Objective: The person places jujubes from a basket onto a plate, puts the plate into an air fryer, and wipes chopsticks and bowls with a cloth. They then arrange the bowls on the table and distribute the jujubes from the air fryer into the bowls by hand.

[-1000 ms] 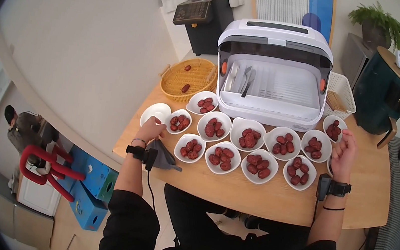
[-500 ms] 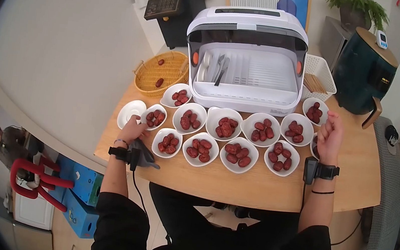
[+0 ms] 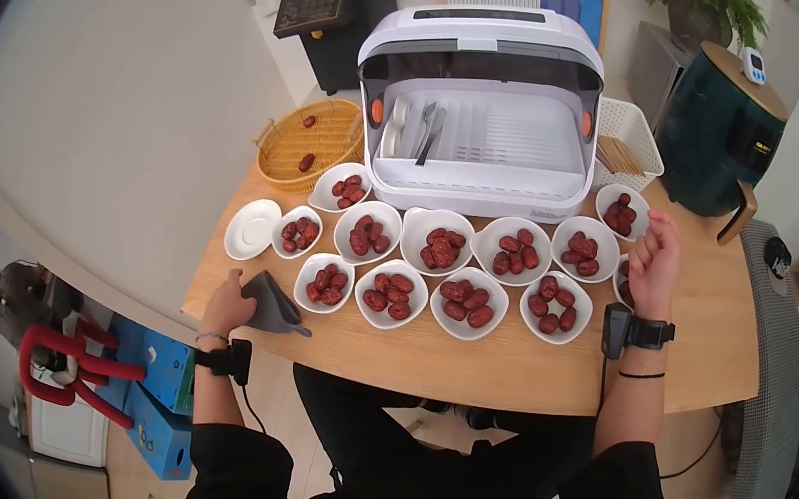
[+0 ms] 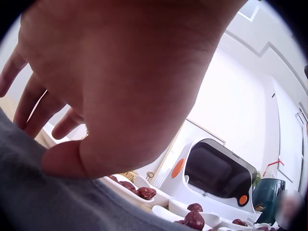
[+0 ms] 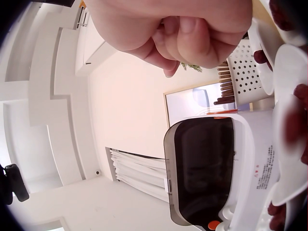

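Observation:
My left hand (image 3: pixel 231 306) is at the left end of the table, at the edge of a grey cloth (image 3: pixel 269 305). In the left wrist view its thumb (image 4: pixel 65 161) overlaps the cloth while the other fingers reach out beyond. Ahead of it lies a white saucer (image 3: pixel 252 228), beside a small bowl (image 3: pixel 298 232) of red dates. My right hand (image 3: pixel 657 266) is raised near the bowl of dates (image 3: pixel 620 212) at the right. Its fingers (image 5: pixel 192 43) are loosely curled and hold nothing.
Several white bowls of dates stand in rows along the wooden table (image 3: pixel 464 369). Behind them is a white dish cabinet (image 3: pixel 467 193) holding cutlery. A wicker basket (image 3: pixel 282 148) with two dates is left; a white basket (image 3: pixel 627 133) and green air fryer (image 3: pixel 707 139) are right.
My left hand has drawn back from the white saucer toward the grey cloth. The right hand keeps its raised, curled pose. The head view has shifted, moving the table leftward in the picture.

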{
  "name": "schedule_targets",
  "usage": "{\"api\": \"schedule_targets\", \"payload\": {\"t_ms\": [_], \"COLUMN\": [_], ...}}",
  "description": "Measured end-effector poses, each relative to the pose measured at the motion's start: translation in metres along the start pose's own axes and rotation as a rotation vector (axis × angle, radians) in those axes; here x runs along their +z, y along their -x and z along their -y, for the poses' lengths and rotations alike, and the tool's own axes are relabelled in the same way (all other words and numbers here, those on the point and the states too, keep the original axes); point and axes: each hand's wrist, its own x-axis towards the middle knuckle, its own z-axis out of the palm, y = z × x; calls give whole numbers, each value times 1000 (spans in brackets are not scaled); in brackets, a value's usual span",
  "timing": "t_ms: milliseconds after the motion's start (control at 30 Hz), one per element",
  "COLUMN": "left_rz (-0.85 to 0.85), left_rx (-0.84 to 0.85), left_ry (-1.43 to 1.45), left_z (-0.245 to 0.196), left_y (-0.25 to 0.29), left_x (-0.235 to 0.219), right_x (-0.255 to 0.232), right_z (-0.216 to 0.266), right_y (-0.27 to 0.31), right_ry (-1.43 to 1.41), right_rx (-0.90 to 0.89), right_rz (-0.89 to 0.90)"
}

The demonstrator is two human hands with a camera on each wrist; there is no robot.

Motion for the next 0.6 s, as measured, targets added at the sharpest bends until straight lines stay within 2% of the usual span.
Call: {"api": "schedule_targets", "payload": {"t_ms": [67,133,267,333,400,467,500,567,600], "left_rz": [-2,-170,-43,-118,-182,-152,-147,6,18], "left_rx": [37,117,124,143,200,270,270,260,345], "left_ry": [-28,-11,-16,63,97,165,166,199,219], "left_z": [10,13,8,-3,-16,-48,-65,-105,-123], "left_y": [8,17,26,42,60,91,106,136,148], "left_x": [8,8,-11,-24,-42,-73,-85,-103,-106], "right_x": [-1,-3,-6,-3,12,32,44,71,82], "right_z": [0,-1,-2,2,8,17,15,12,9], "right_y": [-1,-1,-4,1,20,56,78,130,148], "right_ry": [3,8,26,48,235,476,586,833,909], "right_rx": [-4,-10,-47,-70,-165,-144,-157,-119,-223], "right_rz": [3,6,6,5,106,256,404,716,944]}}
